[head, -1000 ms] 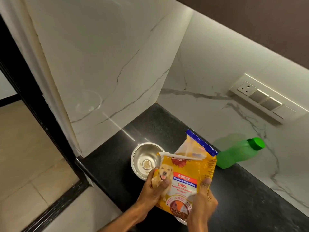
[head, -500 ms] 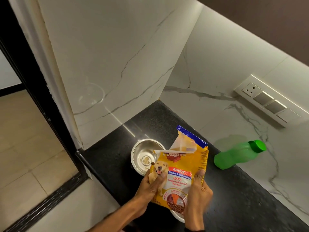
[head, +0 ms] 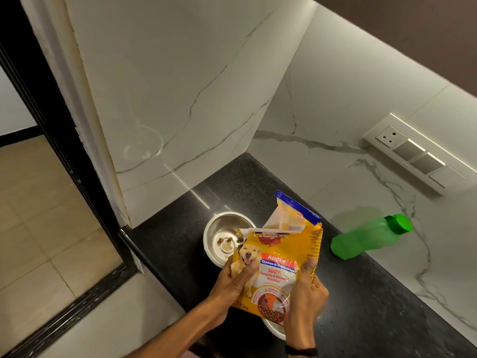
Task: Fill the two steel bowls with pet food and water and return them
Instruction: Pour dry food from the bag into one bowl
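Black counter [head: 361, 306], two steel bowls [head: 222, 236] [head: 275, 330], one food bag [head: 278, 264], one green bottle [head: 366, 237]

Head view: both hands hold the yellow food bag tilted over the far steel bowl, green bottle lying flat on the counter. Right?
Wrong on the bottle. In the head view the green bottle stands upright on the black counter by the wall, cap on. The rest holds: left hand and right hand hold the yellow food bag tilted over the far steel bowl.

Food bag [head: 280, 259]: "ADULT", "100%".
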